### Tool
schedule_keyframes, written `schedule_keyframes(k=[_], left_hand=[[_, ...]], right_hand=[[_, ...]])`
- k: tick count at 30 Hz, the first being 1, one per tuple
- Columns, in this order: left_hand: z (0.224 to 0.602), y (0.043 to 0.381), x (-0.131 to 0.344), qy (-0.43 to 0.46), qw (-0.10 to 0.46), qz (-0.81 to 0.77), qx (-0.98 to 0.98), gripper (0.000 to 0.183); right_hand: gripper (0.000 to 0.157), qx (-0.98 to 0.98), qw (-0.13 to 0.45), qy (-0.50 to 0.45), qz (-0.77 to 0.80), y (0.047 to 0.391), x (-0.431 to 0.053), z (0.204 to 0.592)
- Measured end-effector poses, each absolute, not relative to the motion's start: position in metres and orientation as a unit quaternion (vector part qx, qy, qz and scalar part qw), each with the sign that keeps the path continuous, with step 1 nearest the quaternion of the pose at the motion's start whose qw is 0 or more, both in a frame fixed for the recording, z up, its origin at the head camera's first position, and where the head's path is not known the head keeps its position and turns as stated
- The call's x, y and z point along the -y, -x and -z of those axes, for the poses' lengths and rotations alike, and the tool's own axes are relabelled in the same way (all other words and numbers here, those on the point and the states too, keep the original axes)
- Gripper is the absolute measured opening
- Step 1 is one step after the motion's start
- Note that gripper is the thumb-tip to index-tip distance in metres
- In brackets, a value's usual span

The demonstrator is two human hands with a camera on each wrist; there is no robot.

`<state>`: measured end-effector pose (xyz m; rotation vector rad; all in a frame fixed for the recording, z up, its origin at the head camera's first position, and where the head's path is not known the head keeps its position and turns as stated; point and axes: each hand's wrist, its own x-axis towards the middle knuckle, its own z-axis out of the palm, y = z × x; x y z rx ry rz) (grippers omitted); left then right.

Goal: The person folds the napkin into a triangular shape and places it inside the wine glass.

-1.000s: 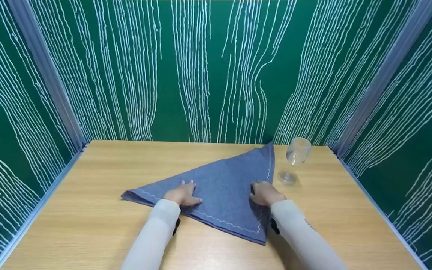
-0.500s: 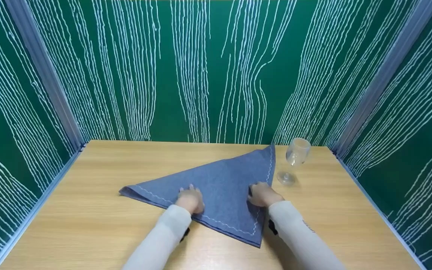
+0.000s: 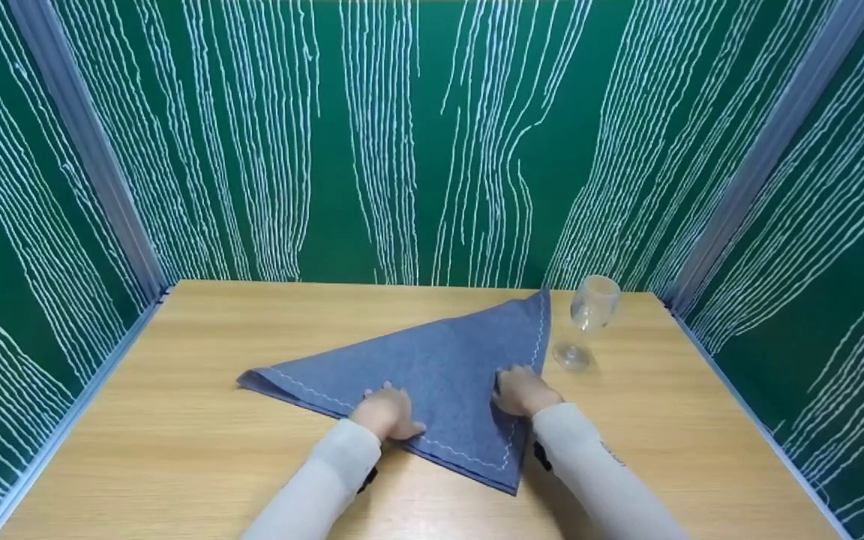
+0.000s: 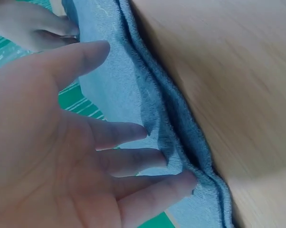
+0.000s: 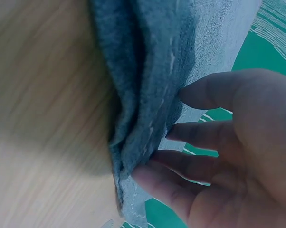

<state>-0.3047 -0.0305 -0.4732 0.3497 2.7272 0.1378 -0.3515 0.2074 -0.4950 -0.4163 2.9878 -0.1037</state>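
A blue-grey cloth [image 3: 447, 360] with pale wavy stitching along its edges lies folded into a triangle on the table. My left hand [image 3: 387, 412] rests on its near edge, fingers spread; the left wrist view shows the fingertips at the cloth's layered edge, the thumb held apart. On the right side of the cloth, my right hand [image 3: 523, 391] touches it. In the right wrist view the fingers [image 5: 204, 135] are gently bent, their tips against the stitched border, with no cloth pinched between them and the thumb. The layered edges [image 5: 128, 95] stand slightly apart there.
A clear stemmed glass [image 3: 595, 304] stands upright on the wooden table [image 3: 177, 435], just right of the cloth's far corner. Green walls [image 3: 447, 150] with white wavy lines enclose the table at the back and sides.
My left hand has slid right and nearer along the cloth's edge, its thumb drawn in and then spread again. My right hand and the cloth's near corner have shifted slightly left.
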Motion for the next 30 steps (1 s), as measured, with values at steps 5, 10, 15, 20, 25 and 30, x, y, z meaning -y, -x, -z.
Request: schedule_keyframes(k=[5, 10, 15, 20, 25, 30], left_hand=[[0.476, 0.308, 0.038, -0.125, 0.187, -0.057, -0.973, 0.076], [0.478, 0.316, 0.047, -0.119, 0.183, -0.069, -0.973, 0.075], [0.481, 0.325, 0.056, -0.11, 0.178, -0.078, -0.975, 0.075], [0.482, 0.33, 0.064, -0.107, 0.177, -0.115, -0.972, 0.075], [0.483, 0.335, 0.07, -0.107, 0.176, -0.134, -0.969, 0.074], [0.483, 0.34, 0.076, -0.103, 0.177, -0.148, -0.968, 0.071]], right_hand=[[0.042, -0.988, 0.074, 0.129, 0.036, 0.348, -0.202, 0.492], [0.042, -0.988, 0.078, 0.133, 0.026, 0.343, -0.195, 0.491], [0.045, -0.987, 0.071, 0.144, 0.005, 0.338, -0.19, 0.491], [0.047, -0.986, 0.07, 0.15, 0.006, 0.333, -0.188, 0.49], [0.049, -0.985, 0.078, 0.151, 0.015, 0.332, -0.189, 0.49], [0.051, -0.983, 0.079, 0.165, 0.015, 0.331, -0.19, 0.49]])
